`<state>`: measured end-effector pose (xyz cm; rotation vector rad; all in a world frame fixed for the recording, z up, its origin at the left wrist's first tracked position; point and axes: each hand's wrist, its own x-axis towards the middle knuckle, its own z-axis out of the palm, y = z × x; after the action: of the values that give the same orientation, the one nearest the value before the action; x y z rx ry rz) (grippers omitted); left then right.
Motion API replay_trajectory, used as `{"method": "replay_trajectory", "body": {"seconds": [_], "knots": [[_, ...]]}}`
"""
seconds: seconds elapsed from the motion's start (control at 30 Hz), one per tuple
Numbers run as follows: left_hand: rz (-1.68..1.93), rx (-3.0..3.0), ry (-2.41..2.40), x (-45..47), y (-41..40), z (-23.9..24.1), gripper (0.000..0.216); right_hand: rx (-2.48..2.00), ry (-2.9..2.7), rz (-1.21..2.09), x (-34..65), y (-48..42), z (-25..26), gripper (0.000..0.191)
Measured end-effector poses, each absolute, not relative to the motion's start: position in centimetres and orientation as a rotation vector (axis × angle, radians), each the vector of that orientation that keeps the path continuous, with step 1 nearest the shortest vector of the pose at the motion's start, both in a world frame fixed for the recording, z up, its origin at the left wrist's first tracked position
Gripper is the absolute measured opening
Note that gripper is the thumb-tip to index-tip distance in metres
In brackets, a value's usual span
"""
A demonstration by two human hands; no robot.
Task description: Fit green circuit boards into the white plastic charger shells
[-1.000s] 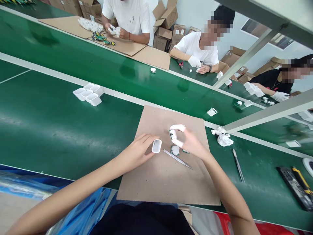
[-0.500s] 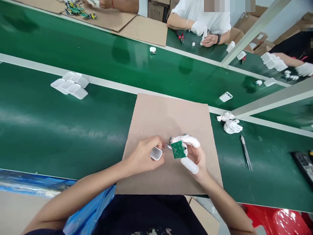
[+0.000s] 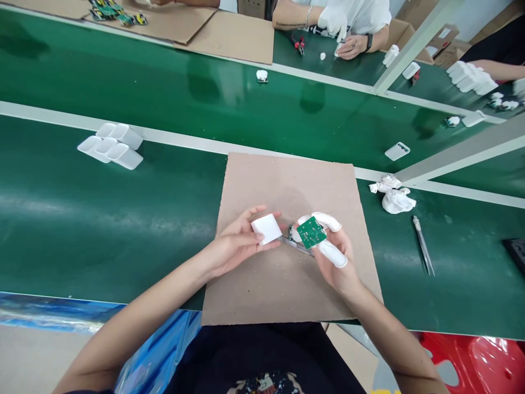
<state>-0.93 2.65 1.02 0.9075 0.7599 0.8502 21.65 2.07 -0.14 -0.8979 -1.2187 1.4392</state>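
My left hand (image 3: 238,243) grips a small white plastic housing (image 3: 266,228) just above a brown cardboard sheet (image 3: 287,186). My right hand (image 3: 334,257), with white finger cots on thumb and forefinger, pinches a small green circuit board (image 3: 311,232) a few centimetres right of the housing. The board's bare solder side faces up. A pair of metal tweezers (image 3: 297,246) lies on the cardboard under both hands, partly hidden.
Several empty white housings (image 3: 110,145) sit on the green belt at the left. Crumpled white cots (image 3: 391,194) and a second pair of tweezers (image 3: 422,251) lie to the right. A white cover (image 3: 397,151) rests on the belt. Other people work across the belt.
My left hand has lifted and turned the white housing so its flat side shows. My right hand picked up the circuit board and brought it up next to the housing.
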Motion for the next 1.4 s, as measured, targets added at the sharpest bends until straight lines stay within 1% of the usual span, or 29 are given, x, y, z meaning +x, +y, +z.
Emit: {"method": "replay_trajectory", "body": {"seconds": [0.2,0.33,0.5,0.73,0.93,1.17,1.4], "knots": [[1.022,1.526,0.902,0.2,0.6,0.1,0.056,-0.739,-1.482,1.212,21.5,1.5,0.7,0.035],[1.003,1.791,0.877,0.7,-0.4,-0.3,0.058,-0.639,-1.721,0.986,21.1,0.6,1.1,0.047],[1.098,1.819,0.791,1.2,-0.8,-0.5,0.054,-0.605,-1.879,0.736,20.7,0.1,1.8,0.056],[1.101,1.803,0.819,1.5,-0.8,-0.6,0.048,-0.590,-1.924,0.668,20.6,0.2,2.1,0.059],[1.068,1.777,0.815,1.4,-0.8,-0.8,0.053,-0.602,-1.933,0.619,20.5,0.2,1.9,0.051],[1.056,1.777,0.866,1.4,-0.9,-0.8,0.053,-0.632,-1.923,0.596,20.3,0.2,1.3,0.058],[1.072,1.751,0.920,1.3,-1.0,-1.2,0.055,-0.656,-1.918,0.579,20.1,0.5,0.9,0.059]]}}
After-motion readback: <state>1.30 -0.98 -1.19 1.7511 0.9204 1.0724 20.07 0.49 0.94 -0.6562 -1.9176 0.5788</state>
